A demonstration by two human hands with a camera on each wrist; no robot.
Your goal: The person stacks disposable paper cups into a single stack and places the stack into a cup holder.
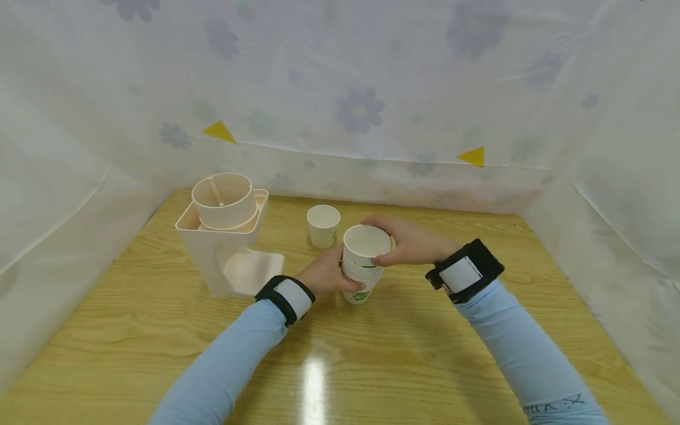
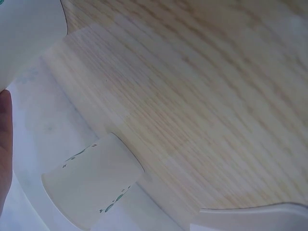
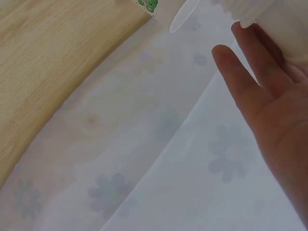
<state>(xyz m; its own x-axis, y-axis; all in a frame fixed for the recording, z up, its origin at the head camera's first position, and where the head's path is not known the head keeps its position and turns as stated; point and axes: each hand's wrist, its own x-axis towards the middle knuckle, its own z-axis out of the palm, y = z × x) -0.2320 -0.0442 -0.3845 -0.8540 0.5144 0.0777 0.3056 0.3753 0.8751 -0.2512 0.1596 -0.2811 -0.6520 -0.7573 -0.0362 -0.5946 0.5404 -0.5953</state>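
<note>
In the head view my left hand (image 1: 325, 273) grips the lower part of a stack of white paper cups (image 1: 368, 274), its thumb across the front. My right hand (image 1: 411, 241) holds the top paper cup (image 1: 362, 243) near the rim, thumb in front and fingers behind. That cup stands higher than the closely nested rims below it. A single paper cup (image 1: 322, 229) sits upright behind the stack, a little to the left. From the right wrist, the fingers (image 3: 255, 57) show against the white cups (image 3: 293, 29). The left wrist view shows the single cup (image 2: 94, 180) with green print.
Left of my hands stands a pale pink plastic container (image 1: 209, 251) with a round cylinder (image 1: 225, 209) in its top and a low tray-like base (image 1: 260, 268). Beneath is a wooden table (image 1: 345, 366). Flower-patterned white sheeting (image 1: 319, 71) with yellow triangles encloses the back and sides.
</note>
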